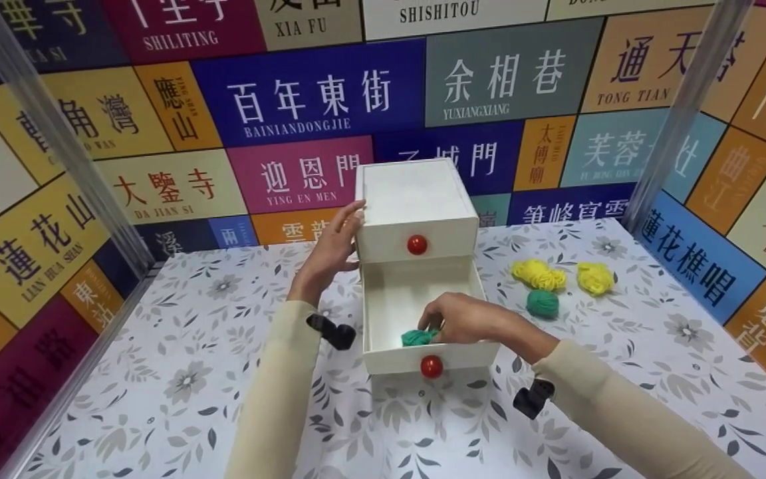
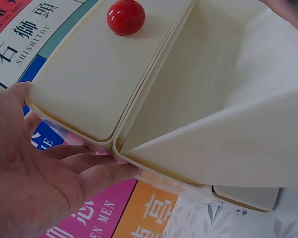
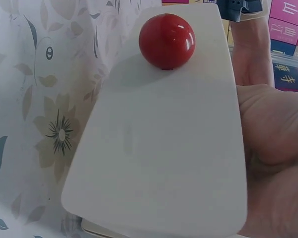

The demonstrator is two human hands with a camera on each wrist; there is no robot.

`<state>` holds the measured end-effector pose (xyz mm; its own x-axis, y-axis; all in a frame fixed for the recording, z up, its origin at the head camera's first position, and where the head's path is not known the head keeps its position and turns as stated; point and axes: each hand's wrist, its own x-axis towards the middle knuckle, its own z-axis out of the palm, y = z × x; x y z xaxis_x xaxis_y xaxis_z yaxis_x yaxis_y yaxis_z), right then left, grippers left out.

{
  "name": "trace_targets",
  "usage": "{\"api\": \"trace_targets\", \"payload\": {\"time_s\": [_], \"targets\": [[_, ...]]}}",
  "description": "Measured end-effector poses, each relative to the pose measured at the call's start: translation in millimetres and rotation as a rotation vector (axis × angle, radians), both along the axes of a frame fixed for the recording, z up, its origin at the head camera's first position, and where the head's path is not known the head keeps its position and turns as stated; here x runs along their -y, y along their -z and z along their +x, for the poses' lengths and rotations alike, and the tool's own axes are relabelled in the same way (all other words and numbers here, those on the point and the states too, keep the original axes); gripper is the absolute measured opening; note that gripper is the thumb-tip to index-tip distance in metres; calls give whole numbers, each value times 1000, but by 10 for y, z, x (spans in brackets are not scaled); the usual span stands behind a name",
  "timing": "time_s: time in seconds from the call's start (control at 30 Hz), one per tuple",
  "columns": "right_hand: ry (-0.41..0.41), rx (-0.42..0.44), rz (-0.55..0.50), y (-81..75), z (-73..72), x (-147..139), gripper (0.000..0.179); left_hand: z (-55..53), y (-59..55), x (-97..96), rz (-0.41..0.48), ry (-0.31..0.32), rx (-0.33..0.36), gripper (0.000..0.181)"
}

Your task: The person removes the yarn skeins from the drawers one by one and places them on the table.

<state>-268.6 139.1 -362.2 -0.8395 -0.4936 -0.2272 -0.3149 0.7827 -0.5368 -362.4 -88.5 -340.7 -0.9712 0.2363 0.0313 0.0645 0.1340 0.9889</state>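
A small white drawer cabinet point(image 1: 416, 189) stands on the table; its upper drawer with a red knob point(image 1: 417, 245) is closed. Below it the lower drawer point(image 1: 383, 362) is pulled far out. My left hand point(image 1: 330, 253) rests against the cabinet's left side, and in the left wrist view its fingers point(image 2: 107, 173) lie straight along that side. Inside the drawer, near its front, my right hand point(image 1: 466, 318) has curled fingers pinching a green yarn ball point(image 1: 416, 338). In the right wrist view the drawer front point(image 3: 164, 139) hides the fingertips and the yarn.
To the right of the cabinet lie two yellow yarn bundles point(image 1: 538, 275) and another green yarn ball point(image 1: 542, 303). A flower-patterned cloth point(image 1: 190, 379) covers the table. Behind the cabinet rises a wall point(image 1: 310, 86) of colourful signs, with clear upright edges at both sides.
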Motion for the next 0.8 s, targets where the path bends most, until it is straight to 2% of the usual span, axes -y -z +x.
{"api": "trace_targets", "payload": {"time_s": [0.17, 0.33, 0.6, 0.8], "targets": [[43, -34, -52, 46, 6, -15, 21, 8, -2, 2, -1, 3, -9, 46], [116, -58, -137, 37, 24, -72, 23, 8, 3, -4, 6, 10, -7, 47], [182, -169, -223, -8, 64, -227, 27, 25, 12, 6, -7, 18, -34, 49], [233, -173, -275, -66, 85, -360, 32, 30, 1, -8, -1, 15, -28, 49]]}}
